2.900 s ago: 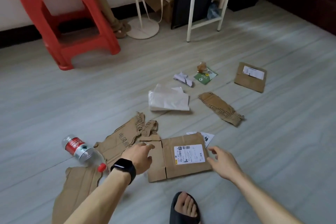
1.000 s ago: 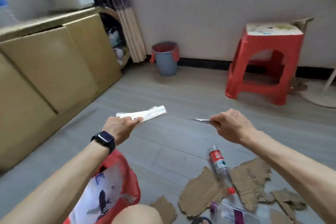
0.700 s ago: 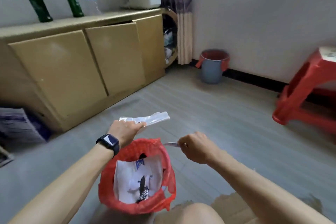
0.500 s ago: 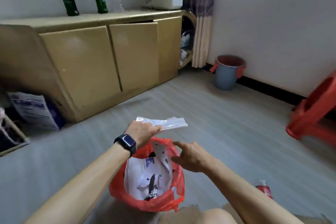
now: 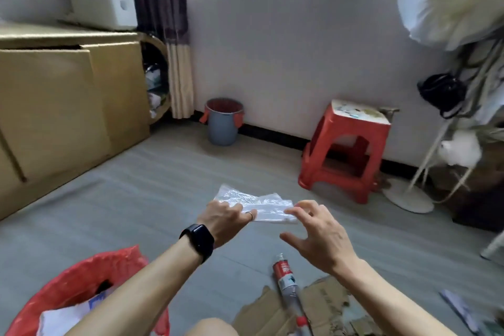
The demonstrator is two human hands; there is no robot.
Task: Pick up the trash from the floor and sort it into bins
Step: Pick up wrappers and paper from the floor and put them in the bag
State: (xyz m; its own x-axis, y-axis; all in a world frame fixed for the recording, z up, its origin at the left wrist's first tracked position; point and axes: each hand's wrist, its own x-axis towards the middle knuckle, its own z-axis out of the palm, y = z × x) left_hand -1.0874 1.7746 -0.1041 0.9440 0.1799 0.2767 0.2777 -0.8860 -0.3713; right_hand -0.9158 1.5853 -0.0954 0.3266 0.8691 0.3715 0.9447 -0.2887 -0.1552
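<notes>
My left hand [image 5: 226, 217] grips one end of a crumpled clear plastic bag [image 5: 259, 203], held flat above the floor. My right hand [image 5: 317, 234] hovers at the bag's other end, fingers spread, fingertips at its edge. A bin lined with a red bag [image 5: 68, 284] stands at the lower left, with white paper inside. On the floor below my hands lie a plastic bottle [image 5: 286, 284] with a red label and torn cardboard [image 5: 324, 308]. A grey bin with a red liner [image 5: 222, 125] stands against the far wall.
A red plastic stool [image 5: 343, 150] stands by the wall on the right. A tan cabinet [image 5: 54, 106] fills the left side, with a white foam box [image 5: 103, 5] on top. A fan stand [image 5: 409, 196] and hanging clutter crowd the right edge.
My right hand has dropped its small scrap into the red-lined bin and come up to the plastic bag. The view has swung right, away from that bin.
</notes>
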